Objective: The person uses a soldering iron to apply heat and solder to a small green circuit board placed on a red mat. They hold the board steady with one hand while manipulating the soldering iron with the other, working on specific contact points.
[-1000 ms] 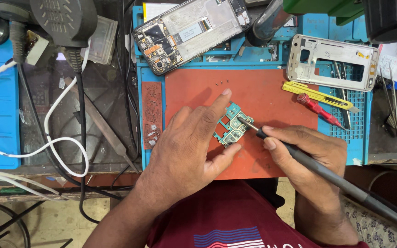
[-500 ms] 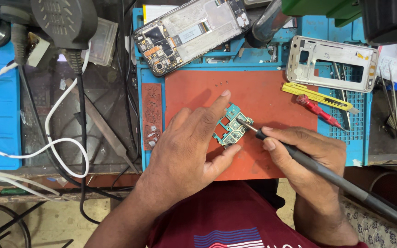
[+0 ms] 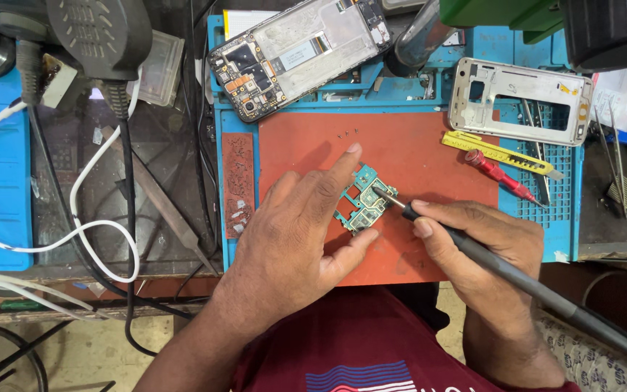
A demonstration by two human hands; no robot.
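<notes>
Circuit board point(image 3: 362, 204), small and teal, lies on a red mat point(image 3: 415, 152) on the counter, pinned between the left hand's point(image 3: 295, 232) forefinger and thumb. The right hand point(image 3: 473, 243) grips a soldering iron point(image 3: 502, 268) like a pen. Compared with a second ago, its tip has slid from the board's right edge onto its middle; the board itself has barely shifted. An opened phone point(image 3: 302, 51) and a metal frame point(image 3: 520, 101) lie above the mat.
</notes>
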